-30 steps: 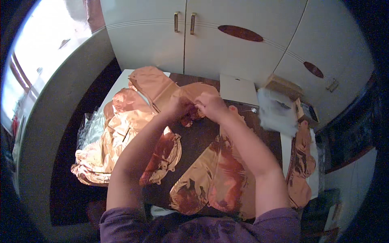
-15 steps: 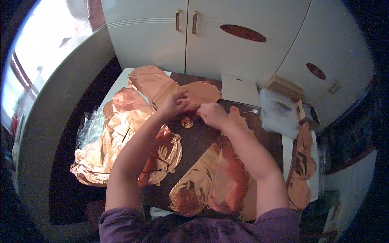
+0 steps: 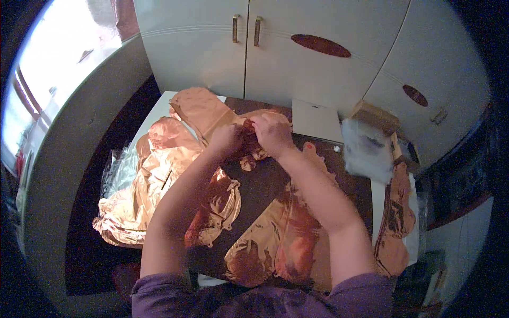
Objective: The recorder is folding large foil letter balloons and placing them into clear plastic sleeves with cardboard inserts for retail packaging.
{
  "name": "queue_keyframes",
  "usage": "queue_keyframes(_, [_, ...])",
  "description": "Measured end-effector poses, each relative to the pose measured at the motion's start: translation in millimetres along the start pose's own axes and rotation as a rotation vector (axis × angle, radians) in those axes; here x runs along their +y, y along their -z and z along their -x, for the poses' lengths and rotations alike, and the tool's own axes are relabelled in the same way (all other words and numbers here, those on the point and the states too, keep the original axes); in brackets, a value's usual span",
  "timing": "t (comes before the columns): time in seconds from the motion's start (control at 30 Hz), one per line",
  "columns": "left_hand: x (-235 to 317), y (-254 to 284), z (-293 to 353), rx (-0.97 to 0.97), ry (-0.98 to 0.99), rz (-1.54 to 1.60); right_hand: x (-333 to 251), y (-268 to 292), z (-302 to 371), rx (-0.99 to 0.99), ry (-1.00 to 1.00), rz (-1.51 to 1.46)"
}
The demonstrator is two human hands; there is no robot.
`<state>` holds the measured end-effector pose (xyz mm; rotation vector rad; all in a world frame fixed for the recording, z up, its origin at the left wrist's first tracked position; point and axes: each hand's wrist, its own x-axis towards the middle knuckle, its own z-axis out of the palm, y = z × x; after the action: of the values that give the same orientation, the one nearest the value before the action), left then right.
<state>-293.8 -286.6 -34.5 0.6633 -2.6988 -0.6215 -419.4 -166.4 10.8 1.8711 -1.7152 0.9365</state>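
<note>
Far out over the table, my left hand [image 3: 228,140] and my right hand [image 3: 272,133] meet with fingers pinched on a copper-coloured foil balloon [image 3: 248,162]. It is flat and crumpled between them, and a small shiny end hangs below my fingers. Part of its foil shows behind my right hand. Just left of my left hand lies another flat foil balloon [image 3: 200,114] with a rounded top. A crinkled pile of foil balloons [image 3: 164,169] spreads beside my left forearm. Between my forearms are a folded foil balloon [image 3: 220,212] and a long one [image 3: 254,244]. My fingertips are partly hidden.
The dark table [image 3: 249,185] stands against white cupboards [image 3: 191,47]. A white flat box [image 3: 317,121], a cardboard box [image 3: 375,116] and a clear plastic bag [image 3: 366,151] sit at the far right. Another foil balloon [image 3: 395,222] lies along the right edge; clear wrapping [image 3: 117,172] lies left.
My right hand has lifted and turned inward, closer to my left hand. My left fingers have curled in, and the foil balloon between them is now bunched up instead of spread out.
</note>
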Motion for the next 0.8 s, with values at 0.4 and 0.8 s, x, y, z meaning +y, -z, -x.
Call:
queue_keyframes(0.4, [-31,195,-42,0.713,0.167,-0.335,2,-2,37,-0.471,-0.517,0.064])
queue_keyframes(0.8, [72,259,1,0.607,-0.242,-0.619,-24,90,-14,0.343,-0.271,-0.145])
